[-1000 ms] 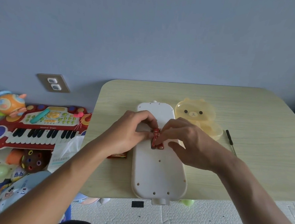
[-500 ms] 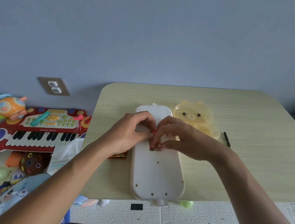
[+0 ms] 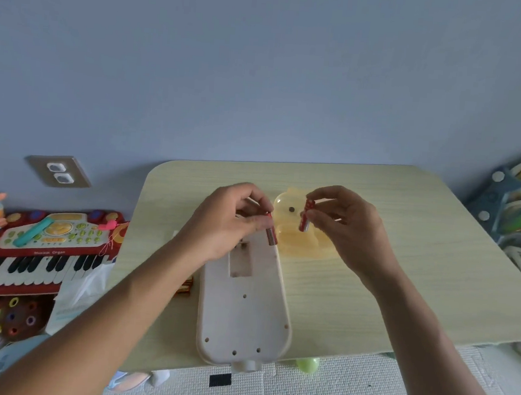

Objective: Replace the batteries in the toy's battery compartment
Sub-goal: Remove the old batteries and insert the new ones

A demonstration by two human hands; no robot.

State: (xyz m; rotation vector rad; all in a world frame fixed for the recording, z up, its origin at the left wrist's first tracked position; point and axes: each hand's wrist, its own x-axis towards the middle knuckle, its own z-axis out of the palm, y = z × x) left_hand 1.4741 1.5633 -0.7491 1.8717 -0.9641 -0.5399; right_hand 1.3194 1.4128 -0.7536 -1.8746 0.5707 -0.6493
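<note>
A long white toy (image 3: pixel 243 314) lies face down on the wooden table (image 3: pixel 370 287), its battery compartment (image 3: pixel 241 263) open and showing no batteries. My left hand (image 3: pixel 229 223) pinches a red battery (image 3: pixel 271 234) just above the toy's upper right edge. My right hand (image 3: pixel 344 225) pinches a second red battery (image 3: pixel 306 216) upright, over a yellow bear-shaped container (image 3: pixel 294 231). The two hands are apart, both raised above the table.
More red batteries (image 3: pixel 185 288) lie left of the toy, partly hidden by my left forearm. A red toy keyboard (image 3: pixel 40 251) and other toys sit on the floor to the left. A toy rack (image 3: pixel 520 211) stands at the right. A green ball (image 3: pixel 307 363) lies under the table's front edge.
Both hands were together over the compartment with the batteries. Now they have lifted and parted, each with one battery, and the compartment is uncovered.
</note>
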